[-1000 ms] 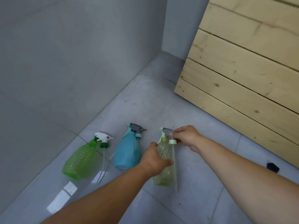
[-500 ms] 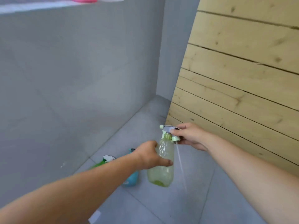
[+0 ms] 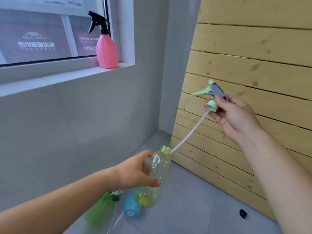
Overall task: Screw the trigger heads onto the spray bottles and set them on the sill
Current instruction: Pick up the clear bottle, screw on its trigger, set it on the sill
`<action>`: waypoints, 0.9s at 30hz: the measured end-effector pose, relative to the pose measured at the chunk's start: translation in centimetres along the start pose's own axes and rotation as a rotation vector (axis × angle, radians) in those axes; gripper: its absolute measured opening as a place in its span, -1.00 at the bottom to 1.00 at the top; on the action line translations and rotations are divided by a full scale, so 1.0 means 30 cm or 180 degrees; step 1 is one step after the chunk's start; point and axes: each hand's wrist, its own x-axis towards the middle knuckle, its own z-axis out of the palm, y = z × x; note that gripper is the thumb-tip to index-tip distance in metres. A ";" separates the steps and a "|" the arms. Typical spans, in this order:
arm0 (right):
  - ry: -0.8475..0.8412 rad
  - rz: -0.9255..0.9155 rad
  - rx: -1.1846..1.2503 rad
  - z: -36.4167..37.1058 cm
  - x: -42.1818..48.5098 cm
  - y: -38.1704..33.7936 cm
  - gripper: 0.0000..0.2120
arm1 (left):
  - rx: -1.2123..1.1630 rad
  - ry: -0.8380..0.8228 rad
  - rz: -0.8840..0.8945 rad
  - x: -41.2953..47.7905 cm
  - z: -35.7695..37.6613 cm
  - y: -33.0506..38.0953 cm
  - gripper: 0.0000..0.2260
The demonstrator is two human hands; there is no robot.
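My left grip [image 3: 135, 173] is wrapped round the belly of the yellow-green bottle [image 3: 158, 168], up in the air above the floor. Its long axis tilts, with the open neck [image 3: 165, 149] aiming up and to the right. My right grip [image 3: 234, 115] pinches the trigger head [image 3: 215, 93] at its collar, up-right of that neck and well apart from it. The dip tube [image 3: 189, 132] slants down between them, its tip right at the neck's rim; in or out, I can't tell. I reckon the head must slide down-left along that slant, then twist. A pink bottle [image 3: 107, 49] stands at the right end of the sill [image 3: 50, 80].
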 end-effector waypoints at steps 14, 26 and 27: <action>0.0399 -0.0005 0.0116 -0.038 -0.046 0.043 -0.92 | 0.0302 -0.0103 -0.0143 -0.020 0.035 -0.002 -0.21; -0.0932 0.0996 -0.0586 0.049 -0.124 0.231 -0.81 | -0.0394 0.0058 0.0103 -0.002 0.046 0.041 -0.37; -0.1051 0.0973 -0.0754 0.057 -0.134 0.244 -0.82 | -0.0422 0.0063 0.0116 -0.002 0.046 0.042 -0.36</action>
